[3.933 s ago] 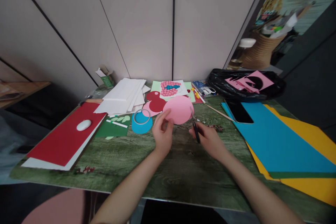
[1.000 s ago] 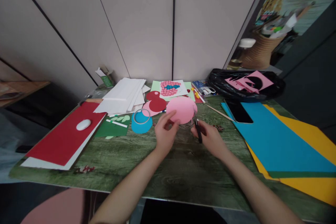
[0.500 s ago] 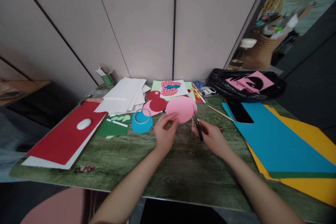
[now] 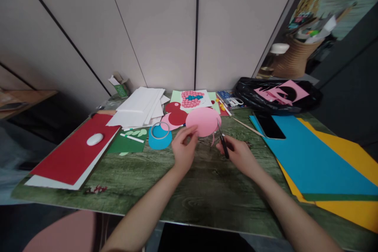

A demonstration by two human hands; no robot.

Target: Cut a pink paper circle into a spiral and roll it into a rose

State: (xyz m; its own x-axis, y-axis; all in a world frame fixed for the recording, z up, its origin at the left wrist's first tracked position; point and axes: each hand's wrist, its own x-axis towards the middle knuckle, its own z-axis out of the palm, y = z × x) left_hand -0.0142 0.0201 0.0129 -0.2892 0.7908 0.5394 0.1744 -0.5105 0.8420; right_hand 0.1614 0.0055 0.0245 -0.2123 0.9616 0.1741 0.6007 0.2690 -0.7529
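A pink paper oval point(image 4: 203, 121) is pinched at its lower left edge between the thumb and fingers of my left hand point(image 4: 184, 145). My right hand point(image 4: 238, 152) is closed round a pair of black-handled scissors point(image 4: 225, 147), whose blades reach the oval's right edge. A thin pink paper strip point(image 4: 213, 138) dangles from that edge beside the blades. Behind the oval lie red paper circles point(image 4: 178, 117). A roll of tape point(image 4: 160, 130) rests on a blue paper piece point(image 4: 160, 143) to the left of my left hand.
Red paper point(image 4: 73, 153) with a white mouse-shaped object point(image 4: 95, 139) lies at left, near white sheets point(image 4: 132, 104). At right are blue sheets point(image 4: 315, 153), a phone point(image 4: 269, 125) and a black plastic bag point(image 4: 248, 92) with pink scraps. A wooden stick point(image 4: 247, 126) lies behind my right hand.
The pink oval and my left hand have shifted slightly left. The pink strip now hangs clear of my right hand, while the scissors stay almost in place.
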